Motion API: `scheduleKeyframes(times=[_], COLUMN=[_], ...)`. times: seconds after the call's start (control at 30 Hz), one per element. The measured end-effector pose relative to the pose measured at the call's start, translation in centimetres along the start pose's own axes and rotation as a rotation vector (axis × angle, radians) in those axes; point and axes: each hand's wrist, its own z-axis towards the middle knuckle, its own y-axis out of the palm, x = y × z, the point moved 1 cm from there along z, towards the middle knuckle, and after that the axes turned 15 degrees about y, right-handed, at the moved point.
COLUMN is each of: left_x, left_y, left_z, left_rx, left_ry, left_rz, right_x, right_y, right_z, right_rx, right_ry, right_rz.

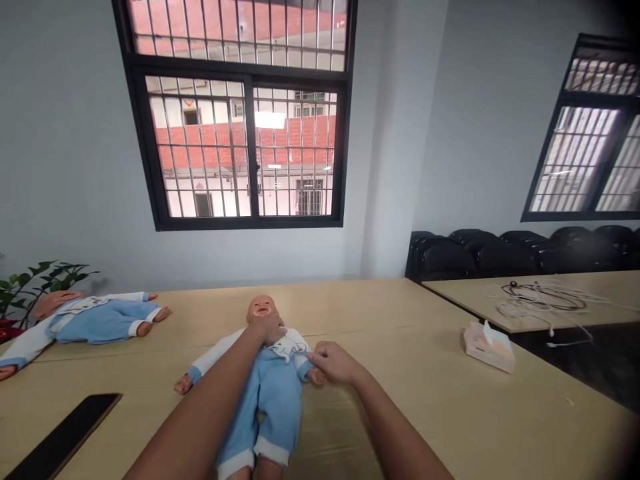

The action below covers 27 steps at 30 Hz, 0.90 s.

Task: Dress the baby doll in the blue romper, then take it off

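Here, doll under both hands' grip.

no readable text, labels or numbers

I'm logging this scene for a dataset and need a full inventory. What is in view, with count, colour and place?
baby doll: 1, blue and white suit, on its back, table centre
second doll: 1, blue and white suit, lying far left
phone: 1, black, near left table edge
tissue box: 1, pinkish, right side of table
cables: a tangle, black and white, on the right-hand table
chairs: a row, black, by the wall
plant: 1, green, far left
window: 2, black frames, barred
table: light wood
left hand: on the doll's upper chest
right hand: fingers at the doll's hand
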Motion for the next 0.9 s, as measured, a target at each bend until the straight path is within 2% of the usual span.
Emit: scheduleKeyframes(times=[0.07,0.17,0.27,0.37,0.47,0.53,0.63,0.7,0.77,0.9], left_x=[-0.2,-0.6,-1.6,-2.6,-3.3,-3.9,-5.1,-5.9,-6.4,-6.8], left_y=[-0.2,-0.5,-0.5,-0.1,0.1,-0.1,-0.6,-0.6,-0.4,0.4], left_z=[0.6,0.9,0.3,-0.6,-1.4,-2.2,-4.5,-6.4,-8.0,-9.0], left_rx=[-0.042,-0.063,-0.020,0.038,0.085,0.120,0.191,0.239,0.274,0.301], left_ry=[-0.033,-0.098,-0.191,-0.261,-0.241,-0.182,-0.089,-0.047,-0.018,0.008], left_rz=[-0.009,-0.006,0.014,0.021,-0.015,-0.063,-0.145,-0.195,-0.238,-0.294], right_x=[0.3,0.4,-0.1,-0.9,-1.1,-1.0,-1.4,-2.6,-4.4,-8.1], right_y=[-0.2,-0.7,-0.9,-0.5,-0.1,-0.2,-0.6,-0.3,0.8,4.5], right_z=[-0.1,-0.9,-1.8,-2.2,-2.0,-1.7,-1.4,-1.7,-2.5,-4.4], right_rx=[-0.052,-0.211,-0.351,-0.419,-0.378,-0.291,-0.035,0.120,0.110,-0.106], right_ry=[0.057,0.180,0.268,0.256,0.206,0.189,0.141,0.070,-0.040,-0.248], right_rz=[0.043,0.171,0.241,0.227,0.197,0.129,-0.037,-0.125,-0.194,-0.411])
